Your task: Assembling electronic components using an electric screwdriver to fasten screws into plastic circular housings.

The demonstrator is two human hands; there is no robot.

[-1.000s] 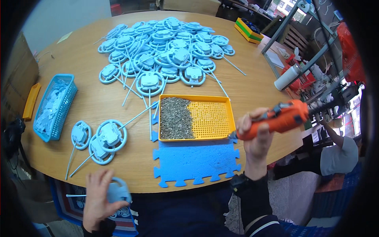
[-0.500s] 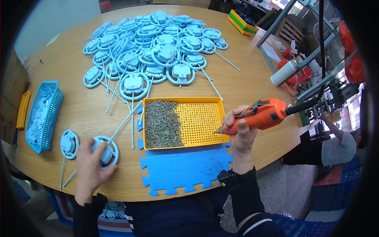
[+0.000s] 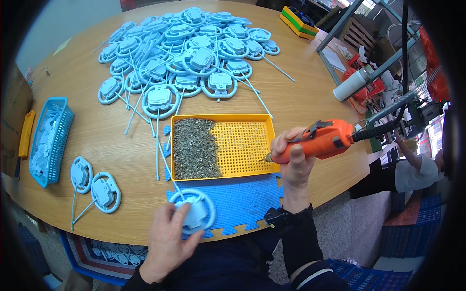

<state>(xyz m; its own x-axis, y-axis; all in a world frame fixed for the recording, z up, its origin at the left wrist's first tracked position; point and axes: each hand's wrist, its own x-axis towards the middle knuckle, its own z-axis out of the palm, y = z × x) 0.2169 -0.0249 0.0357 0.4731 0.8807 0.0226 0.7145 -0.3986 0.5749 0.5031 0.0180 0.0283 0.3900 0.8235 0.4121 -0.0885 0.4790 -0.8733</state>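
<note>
My left hand point(image 3: 167, 237) is closed on a light blue plastic ring part point(image 3: 208, 209), which has a boxy middle and a thin stalk. The part lies at the left side of the blue foam mat point(image 3: 252, 201), its stalk pointing toward the tray. An orange electric screwdriver point(image 3: 323, 141) is gripped in my right hand point(image 3: 297, 169). Its tip points left, over the right part of a yellow perforated tray point(image 3: 242, 145). Small metal screws point(image 3: 194, 150) fill the tray's left half. Whether the tip carries a screw is too small to tell.
A large heap of similar ring parts point(image 3: 201, 58) covers the far table. Two more ring parts point(image 3: 105, 192) lie at left, near a blue basket point(image 3: 51, 140) of small pale pieces. The screwdriver's black cord point(image 3: 378, 130) runs up at right. A co-worker point(image 3: 417, 172) is at far right.
My left hand has moved right, bringing a ring part from beside the other two onto the foam mat. My right hand keeps the screwdriver in nearly the same place.
</note>
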